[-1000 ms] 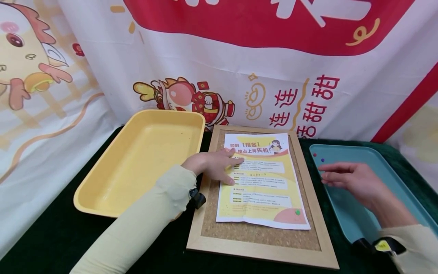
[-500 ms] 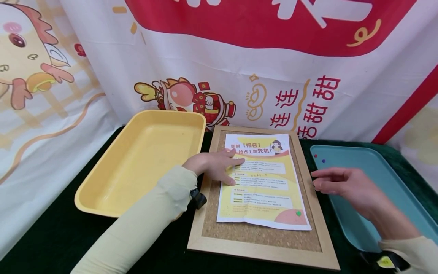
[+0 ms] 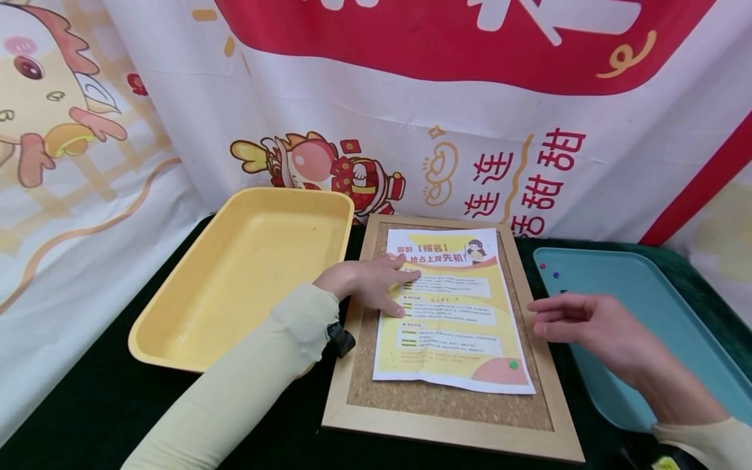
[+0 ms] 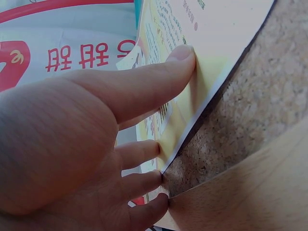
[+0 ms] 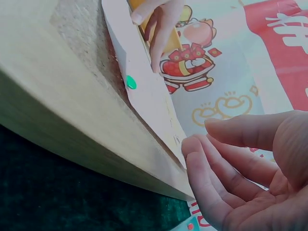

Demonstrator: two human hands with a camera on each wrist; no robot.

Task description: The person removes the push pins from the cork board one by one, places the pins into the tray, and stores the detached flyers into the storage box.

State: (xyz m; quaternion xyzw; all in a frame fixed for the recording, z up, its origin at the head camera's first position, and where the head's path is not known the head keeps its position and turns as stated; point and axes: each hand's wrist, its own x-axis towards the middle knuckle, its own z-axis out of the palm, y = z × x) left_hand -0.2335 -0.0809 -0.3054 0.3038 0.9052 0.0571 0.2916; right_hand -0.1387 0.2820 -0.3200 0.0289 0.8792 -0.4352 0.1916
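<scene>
A yellow printed flyer [image 3: 449,356] lies on a wood-framed cork board [image 3: 440,435]. A green pushpin [image 3: 514,364] sits in the flyer's lower right corner. My left hand [image 3: 371,285] rests on the flyer's left side with its fingers spread; in the left wrist view the thumb [image 4: 159,82] touches the paper. Over the board's right edge hovers my right hand [image 3: 605,326], its fingers loosely bent. The right wrist view shows a gap between that thumb and the index fingertip [image 5: 192,144], with nothing visible there.
Right of the board lies a blue-green tray [image 3: 658,313] holding a red pin [image 3: 543,266], a blue pin [image 3: 556,275] and a small dark item [image 3: 564,292]. A yellow tray [image 3: 247,281] stands on the left. A printed cloth [image 3: 376,98] hangs behind the dark green tabletop [image 3: 76,418].
My right hand has moved left and slightly toward me, from over the blue-green tray to the board's right edge. The small dark item in the tray now shows. My left hand has stayed put.
</scene>
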